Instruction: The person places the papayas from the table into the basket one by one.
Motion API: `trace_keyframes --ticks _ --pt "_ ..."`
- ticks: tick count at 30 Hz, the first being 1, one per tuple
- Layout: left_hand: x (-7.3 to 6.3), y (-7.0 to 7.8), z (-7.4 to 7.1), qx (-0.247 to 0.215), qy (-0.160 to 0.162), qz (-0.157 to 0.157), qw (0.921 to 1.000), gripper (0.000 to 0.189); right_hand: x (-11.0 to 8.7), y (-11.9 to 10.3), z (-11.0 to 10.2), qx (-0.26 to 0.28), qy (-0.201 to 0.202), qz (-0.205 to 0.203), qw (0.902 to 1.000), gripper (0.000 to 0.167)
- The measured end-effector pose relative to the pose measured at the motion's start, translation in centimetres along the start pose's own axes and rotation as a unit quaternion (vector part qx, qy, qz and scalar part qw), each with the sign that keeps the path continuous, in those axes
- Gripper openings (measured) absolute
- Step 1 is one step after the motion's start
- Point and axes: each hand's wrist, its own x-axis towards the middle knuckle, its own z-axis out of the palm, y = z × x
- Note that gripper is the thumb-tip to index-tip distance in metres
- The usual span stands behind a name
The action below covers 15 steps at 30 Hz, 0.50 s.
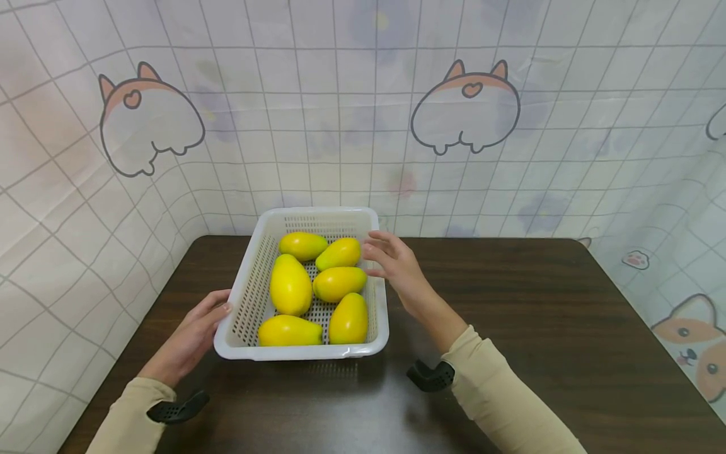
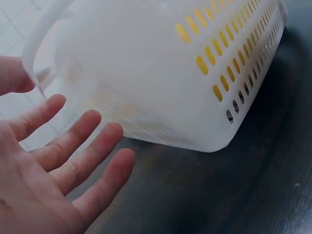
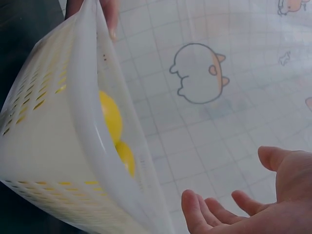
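Note:
A white plastic basket (image 1: 244, 315) with slotted walls stands on the dark table, holding several yellow mangoes (image 1: 291, 285) with greenish ends. At its left rim is my left hand (image 1: 190, 337), with the thumb by the rim and the fingertips close against the outside. In the left wrist view the fingers of the left hand (image 2: 58, 165) are spread and nearly straight beside the basket wall (image 2: 126, 63). My right hand (image 1: 399, 271) hovers by the right rim, fingers loosely bent. The right wrist view shows that hand (image 3: 258, 204) holding nothing, apart from the basket (image 3: 85, 122).
The dark wood-grain table (image 1: 510, 328) extends to the right of the basket. Behind it and along both sides hangs a white gridded curtain (image 1: 340, 139) with cartoon dog prints. A black strap part (image 1: 431, 376) sits at the right wrist.

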Motion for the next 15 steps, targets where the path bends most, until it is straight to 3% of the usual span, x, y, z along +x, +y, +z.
trace_keyframes --ticks 15 --pt "-0.4 1.0 -0.5 0.100 0.037 -0.005 0.9942 0.061 -0.3 0.4 -1.4 -0.007 0.011 -0.001 0.9999 0.044"
